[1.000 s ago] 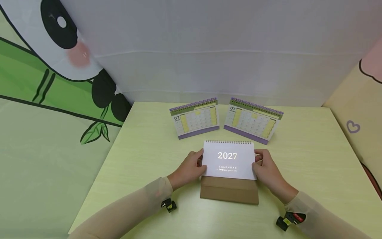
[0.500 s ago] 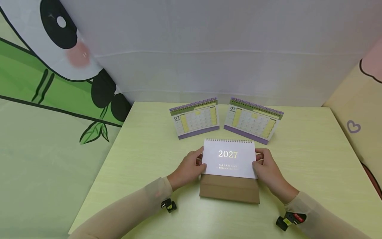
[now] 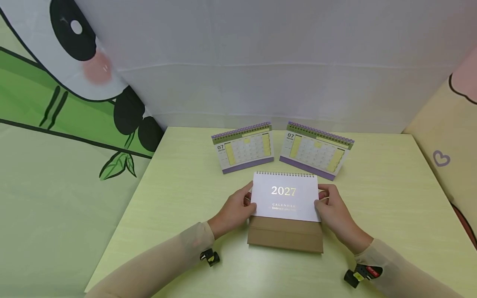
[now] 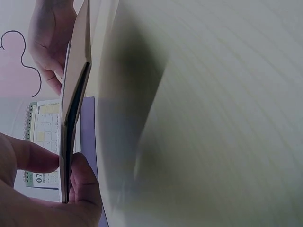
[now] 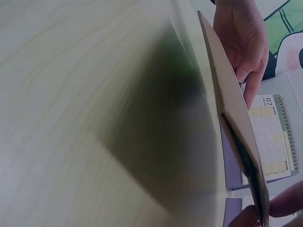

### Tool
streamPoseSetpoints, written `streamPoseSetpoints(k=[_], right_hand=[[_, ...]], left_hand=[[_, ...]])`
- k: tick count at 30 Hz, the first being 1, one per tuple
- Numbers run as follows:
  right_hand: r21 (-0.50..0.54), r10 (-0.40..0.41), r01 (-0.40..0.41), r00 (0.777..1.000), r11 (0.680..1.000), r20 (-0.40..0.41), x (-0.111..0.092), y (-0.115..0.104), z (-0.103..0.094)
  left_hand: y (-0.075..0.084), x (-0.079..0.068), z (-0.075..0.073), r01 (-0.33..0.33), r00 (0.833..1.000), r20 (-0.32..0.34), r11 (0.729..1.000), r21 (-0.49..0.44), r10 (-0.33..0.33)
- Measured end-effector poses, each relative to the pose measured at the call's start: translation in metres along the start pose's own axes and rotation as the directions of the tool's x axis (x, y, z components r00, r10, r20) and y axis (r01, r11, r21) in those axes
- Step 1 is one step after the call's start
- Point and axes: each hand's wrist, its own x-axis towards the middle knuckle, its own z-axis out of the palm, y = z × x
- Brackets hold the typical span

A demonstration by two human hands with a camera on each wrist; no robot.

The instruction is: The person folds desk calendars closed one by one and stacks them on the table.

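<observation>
A white spiral-bound desk calendar (image 3: pixel 285 196) marked "2027" is held between my two hands, its brown cardboard base (image 3: pixel 285 235) folded nearly flat below the cover. My left hand (image 3: pixel 234 209) pinches its left edge, thumb on the front and fingers behind. On the opposite edge my right hand (image 3: pixel 337 213) pinches in the same way. Both wrist views show the brown base (image 4: pixel 78 61) edge-on, raised above the table, with a dark shadow under it.
Two standing desk calendars, a left one (image 3: pixel 244 148) and a right one (image 3: pixel 316 151), both on page 07, stand just behind the held one on the pale wooden table (image 3: pixel 179 182). A white cloth backdrop (image 3: pixel 283 91) hangs behind the table.
The held calendar has shifted slightly away from me, closer to the two standing calendars, with both hands keeping their grip. The standing calendars have not moved.
</observation>
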Motion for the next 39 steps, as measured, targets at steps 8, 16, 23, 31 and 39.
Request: streamPoseSetpoints(k=[8, 16, 23, 31, 39], right_hand=[[0.017, -0.003, 0.003, 1.0, 1.0, 0.008, -0.001, -0.001, 0.002], [0.042, -0.011, 0.01, 0.999, 0.999, 0.036, -0.004, -0.001, 0.005], [0.049, -0.02, 0.017, 0.998, 0.999, 0.054, -0.003, -0.002, 0.007], [0.069, -0.031, 0.026, 0.997, 0.997, 0.07, -0.005, -0.005, 0.01], [0.092, -0.035, 0.028, 0.997, 0.995, 0.071, -0.006, -0.008, 0.014]], left_hand=[[0.0, -0.002, -0.003, -0.019, 1.0, -0.007, 1.0, -0.005, 0.019], [-0.004, -0.008, -0.006, 0.005, 1.0, -0.02, 1.0, 0.002, -0.005], [-0.003, -0.013, -0.011, 0.028, 0.999, -0.034, 1.0, -0.003, -0.028], [-0.007, -0.016, -0.015, 0.031, 0.999, -0.043, 1.0, 0.005, -0.031], [-0.007, -0.018, -0.021, 0.041, 0.998, -0.051, 0.999, 0.008, -0.041]])
